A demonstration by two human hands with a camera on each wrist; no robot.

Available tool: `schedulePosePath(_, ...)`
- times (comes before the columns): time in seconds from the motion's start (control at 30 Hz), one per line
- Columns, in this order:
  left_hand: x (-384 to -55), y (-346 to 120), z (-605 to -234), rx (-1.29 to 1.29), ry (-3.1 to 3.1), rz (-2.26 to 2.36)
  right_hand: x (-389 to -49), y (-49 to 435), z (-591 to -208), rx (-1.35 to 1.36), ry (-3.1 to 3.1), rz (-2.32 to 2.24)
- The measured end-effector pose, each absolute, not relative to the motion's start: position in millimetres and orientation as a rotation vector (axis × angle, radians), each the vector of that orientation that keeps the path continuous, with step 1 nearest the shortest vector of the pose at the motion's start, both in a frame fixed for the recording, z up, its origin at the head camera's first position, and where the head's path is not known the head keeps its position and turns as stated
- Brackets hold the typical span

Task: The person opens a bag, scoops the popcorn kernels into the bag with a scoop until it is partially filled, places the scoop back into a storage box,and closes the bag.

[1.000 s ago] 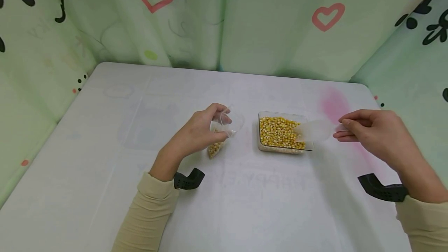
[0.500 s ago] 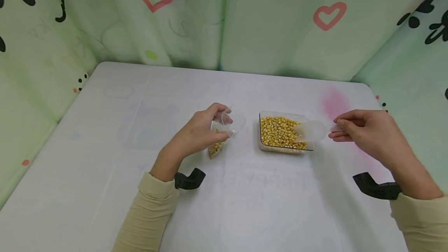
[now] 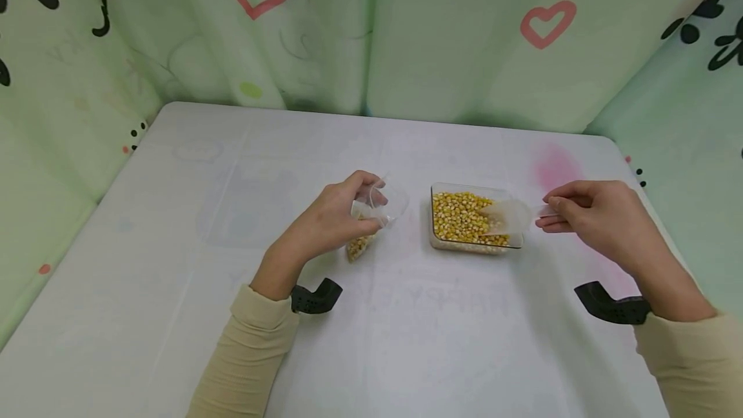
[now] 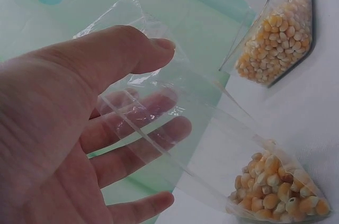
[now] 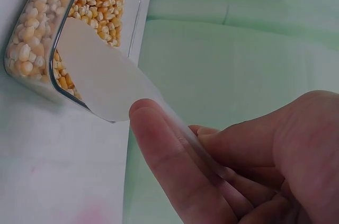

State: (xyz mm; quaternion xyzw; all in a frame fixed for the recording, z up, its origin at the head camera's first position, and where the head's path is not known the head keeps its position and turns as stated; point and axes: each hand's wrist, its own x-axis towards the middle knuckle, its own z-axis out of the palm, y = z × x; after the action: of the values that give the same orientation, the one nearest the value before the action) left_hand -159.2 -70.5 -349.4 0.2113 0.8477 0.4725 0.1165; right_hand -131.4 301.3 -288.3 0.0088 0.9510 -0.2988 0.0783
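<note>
My left hand (image 3: 331, 215) holds a clear plastic bag (image 4: 212, 115) by its mouth, thumb on one side and fingers spread on the other. Corn kernels (image 4: 275, 189) fill the bag's bottom corner, which hangs down near the table. To the right stands a clear rectangular container (image 3: 476, 248) full of yellow corn kernels (image 3: 455, 215). My right hand (image 3: 606, 215) pinches the handle of a translucent white scoop (image 5: 100, 73) between thumb and fingers. The scoop's front end is dug into the kernels at the container's right side.
A white-covered table (image 3: 395, 340) lies under both hands, with a pink stain (image 3: 554, 166) at the back right. Green curtains (image 3: 464, 50) with hearts and black marks hang behind the table and along its sides.
My right hand has moved left with the scoop, whose front end has gone further into the kernels. The left hand and the bag stay nearly still.
</note>
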Motion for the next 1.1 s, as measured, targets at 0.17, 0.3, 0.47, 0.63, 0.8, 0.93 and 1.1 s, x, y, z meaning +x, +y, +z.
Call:
schedulePosePath(0.17, -160, -69, -350, 0.615, 2.488, 1.366, -132, 302, -289, 0.04, 2.832, -0.914)
schedulePosePath(0.3, -160, -69, -350, 0.61, 2.489, 1.356, -132, 302, -288, 0.042, 2.829, -0.916)
schedulePosePath(0.47, -160, -69, -350, 0.601, 2.489, 1.356, -133, 303, -289, 0.043, 2.801, -0.96)
schedulePosePath(0.63, -159, -68, -350, 0.607, 2.478, 1.363, -134, 306, -291, 0.063, 2.783, -0.966)
schedulePosePath(0.8, -159, -68, -350, 0.603, 2.478, 1.359, -135, 307, -295, 0.077, 2.748, -0.994)
schedulePosePath(0.93, -159, -68, -350, 0.6, 2.479, 1.358, -135, 308, -300, 0.105, 2.704, -1.043)
schedulePosePath(1.1, -159, -68, -350, 0.594, 2.475, 1.362, -135, 309, -305, 0.109, 2.665, -1.101)
